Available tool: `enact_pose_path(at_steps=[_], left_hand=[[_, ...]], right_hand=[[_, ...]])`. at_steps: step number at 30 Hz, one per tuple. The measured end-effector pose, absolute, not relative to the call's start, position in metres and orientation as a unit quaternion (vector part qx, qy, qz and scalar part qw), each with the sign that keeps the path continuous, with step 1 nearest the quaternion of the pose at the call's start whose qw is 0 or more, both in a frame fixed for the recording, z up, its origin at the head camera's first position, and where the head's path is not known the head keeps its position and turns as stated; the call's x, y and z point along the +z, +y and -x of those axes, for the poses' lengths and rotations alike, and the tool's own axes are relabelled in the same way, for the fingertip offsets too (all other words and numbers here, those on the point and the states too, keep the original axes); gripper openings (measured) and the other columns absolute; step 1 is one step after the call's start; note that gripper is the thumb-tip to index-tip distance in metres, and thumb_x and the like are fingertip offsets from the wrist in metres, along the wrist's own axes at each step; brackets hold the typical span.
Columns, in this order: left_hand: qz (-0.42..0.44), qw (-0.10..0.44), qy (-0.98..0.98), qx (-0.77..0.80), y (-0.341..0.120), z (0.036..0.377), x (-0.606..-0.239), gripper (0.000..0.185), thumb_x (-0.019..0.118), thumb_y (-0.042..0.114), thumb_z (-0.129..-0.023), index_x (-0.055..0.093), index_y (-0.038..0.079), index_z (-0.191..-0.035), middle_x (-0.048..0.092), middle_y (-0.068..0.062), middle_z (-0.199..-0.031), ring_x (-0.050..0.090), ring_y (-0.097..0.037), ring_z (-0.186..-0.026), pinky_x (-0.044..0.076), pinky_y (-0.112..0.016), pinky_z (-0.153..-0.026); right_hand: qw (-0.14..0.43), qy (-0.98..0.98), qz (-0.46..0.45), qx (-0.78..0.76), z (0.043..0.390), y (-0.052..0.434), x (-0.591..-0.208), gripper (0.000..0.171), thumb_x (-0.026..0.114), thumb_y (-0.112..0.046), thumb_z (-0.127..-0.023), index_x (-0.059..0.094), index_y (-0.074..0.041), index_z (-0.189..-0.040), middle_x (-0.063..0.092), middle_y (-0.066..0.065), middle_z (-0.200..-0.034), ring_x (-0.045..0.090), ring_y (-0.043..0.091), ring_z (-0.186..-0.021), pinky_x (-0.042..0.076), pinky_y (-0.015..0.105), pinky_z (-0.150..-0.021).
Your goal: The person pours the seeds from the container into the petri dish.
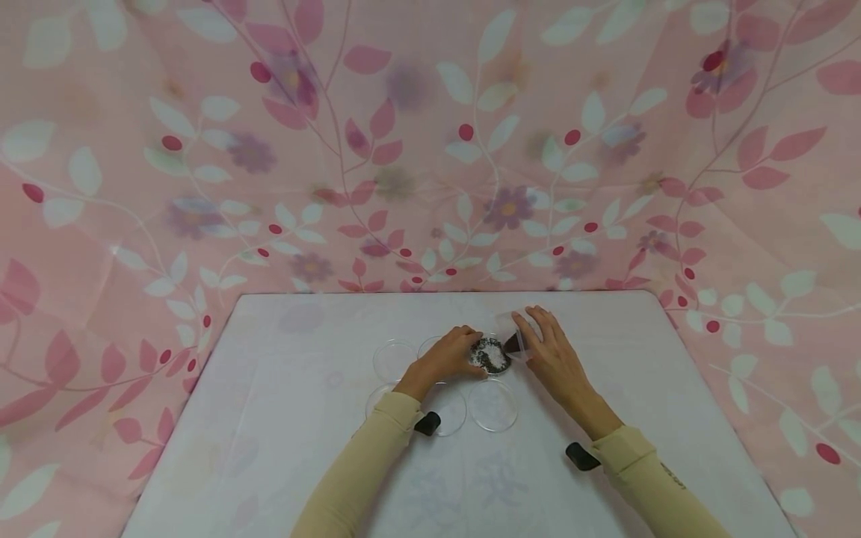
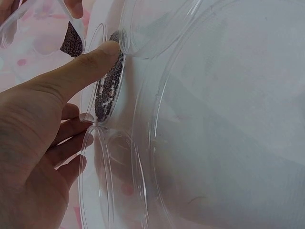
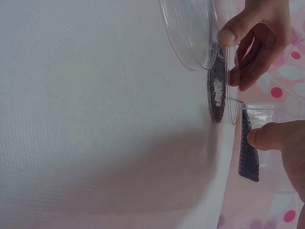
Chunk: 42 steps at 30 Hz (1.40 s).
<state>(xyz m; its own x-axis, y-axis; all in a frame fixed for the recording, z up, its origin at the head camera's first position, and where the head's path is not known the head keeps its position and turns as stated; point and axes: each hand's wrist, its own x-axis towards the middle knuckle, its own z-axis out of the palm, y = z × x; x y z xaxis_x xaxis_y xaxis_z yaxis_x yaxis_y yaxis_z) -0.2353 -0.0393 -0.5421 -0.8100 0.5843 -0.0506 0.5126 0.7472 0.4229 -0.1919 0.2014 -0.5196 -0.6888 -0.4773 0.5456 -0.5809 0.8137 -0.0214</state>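
Note:
A clear petri dish [image 1: 492, 356] of dark granules with white powder on top sits mid-table. My left hand [image 1: 471, 359] pinches its near-left rim, thumb [image 2: 83, 69] on one side and curled fingers [image 3: 248, 52] on the other. My right hand [image 1: 531, 340] holds a clear plastic cup [image 1: 519, 334] tilted just right of the dish, the thumb [image 3: 274, 136] pressed on its wall. Dark granules [image 3: 249, 155] lie along the cup's lower side. The dish's granule layer [image 2: 108, 88] shows edge-on in the wrist views.
Empty clear petri dishes [image 1: 393, 359] [image 1: 493, 405] [image 1: 445, 409] lie around the filled one on the white tablecloth [image 1: 282, 418]. Another empty dish [image 3: 189, 29] touches the filled dish's rim. A pink floral curtain [image 1: 430, 149] hangs behind and beside the table.

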Motion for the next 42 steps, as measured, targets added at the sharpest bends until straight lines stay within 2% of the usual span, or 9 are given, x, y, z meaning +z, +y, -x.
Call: enact_pose_path(at_steps=[5, 12, 19, 28, 36, 42], left_hand=[[-0.294, 0.090, 0.930, 0.201, -0.040, 0.235, -0.543, 0.084, 0.082, 0.047, -0.075, 0.051, 0.007, -0.142, 0.057, -0.006, -0.134, 0.053, -0.020, -0.124, 0.044, -0.032, -0.108], [-0.291, 0.093, 0.931, 0.199, -0.040, 0.235, -0.542, 0.084, 0.082, 0.048, -0.075, 0.051, 0.008, -0.143, 0.057, -0.005, -0.134, 0.053, -0.019, -0.123, 0.044, -0.031, -0.108], [-0.289, 0.096, 0.932, 0.199, -0.039, 0.235, -0.541, 0.085, 0.082, 0.049, -0.075, 0.050, 0.008, -0.143, 0.056, -0.005, -0.136, 0.052, -0.019, -0.125, 0.043, -0.031, -0.109], [-0.288, 0.096, 0.931, 0.203, -0.039, 0.232, -0.539, 0.085, 0.082, 0.048, -0.075, 0.051, 0.008, -0.143, 0.056, -0.006, -0.136, 0.052, -0.020, -0.126, 0.043, -0.032, -0.110], [-0.286, 0.097, 0.931, 0.205, -0.040, 0.232, -0.539, 0.084, 0.082, 0.047, -0.076, 0.050, 0.008, -0.143, 0.055, -0.006, -0.138, 0.051, -0.020, -0.128, 0.042, -0.033, -0.111], [-0.284, 0.101, 0.931, 0.206, -0.039, 0.231, -0.539, 0.084, 0.082, 0.047, -0.076, 0.050, 0.008, -0.144, 0.055, -0.007, -0.138, 0.051, -0.021, -0.129, 0.042, -0.033, -0.111]], right_hand=[[0.268, -0.914, -0.284, 0.114, 0.194, 0.203, -0.519, 0.110, 0.093, 0.002, -0.055, 0.038, -0.009, -0.150, 0.042, 0.023, -0.146, 0.037, 0.040, -0.138, 0.039, 0.051, -0.111], [0.261, -0.916, -0.271, 0.138, 0.197, 0.206, -0.517, 0.111, 0.093, 0.001, -0.055, 0.036, -0.007, -0.150, 0.040, 0.022, -0.147, 0.036, 0.038, -0.139, 0.036, 0.048, -0.113], [0.279, -0.908, -0.264, 0.167, 0.196, 0.209, -0.515, 0.109, 0.092, 0.003, -0.052, 0.039, -0.004, -0.147, 0.042, 0.024, -0.144, 0.041, 0.039, -0.133, 0.044, 0.049, -0.104], [0.274, -0.911, -0.234, 0.201, 0.191, 0.216, -0.515, 0.110, 0.095, -0.002, -0.051, 0.039, 0.000, -0.146, 0.043, 0.024, -0.143, 0.044, 0.040, -0.128, 0.050, 0.051, -0.096], [0.275, -0.906, -0.198, 0.252, 0.189, 0.226, -0.518, 0.106, 0.095, -0.010, -0.055, 0.039, 0.002, -0.145, 0.045, 0.023, -0.139, 0.047, 0.038, -0.125, 0.045, 0.051, -0.101], [0.271, -0.899, -0.161, 0.305, 0.184, 0.236, -0.527, 0.105, 0.095, -0.014, -0.057, 0.038, 0.002, -0.144, 0.047, 0.024, -0.134, 0.050, 0.037, -0.122, 0.045, 0.056, -0.099]])
